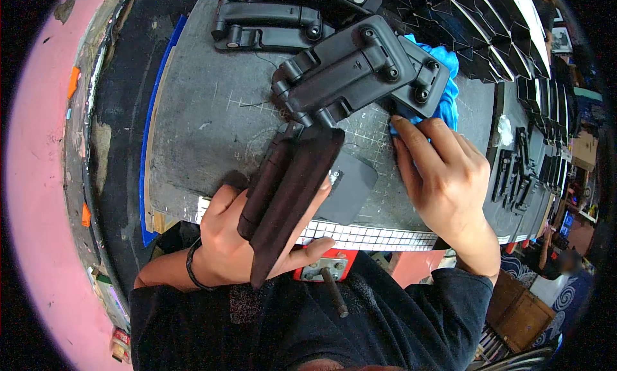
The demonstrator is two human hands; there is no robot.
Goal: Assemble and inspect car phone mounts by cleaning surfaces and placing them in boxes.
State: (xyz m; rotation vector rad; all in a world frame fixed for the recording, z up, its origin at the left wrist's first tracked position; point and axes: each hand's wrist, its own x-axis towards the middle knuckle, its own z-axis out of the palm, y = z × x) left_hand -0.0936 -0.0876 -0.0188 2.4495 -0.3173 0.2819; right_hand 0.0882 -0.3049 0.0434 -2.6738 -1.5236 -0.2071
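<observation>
1. The left hand (241, 239) is gripping the lower end of a long black plastic part (321, 120), fingers wrapped around its flat dark arm, thumb lying along the underside.
2. The part is resting tilted over the grey cutting mat (205, 120); its bulky hinged head is sitting high, near the top centre.
3. The right hand (443, 175) is lying flat, fingers stretched and closed on nothing, fingertips pressing a blue cloth (447, 95) against the part's head.
4. The cloth is bunching up beneath and behind that head.
5. A second black part (267, 27) is lying farther back on the mat, apart.
6. More black pieces (520, 172) are lining the bench to the right.
</observation>
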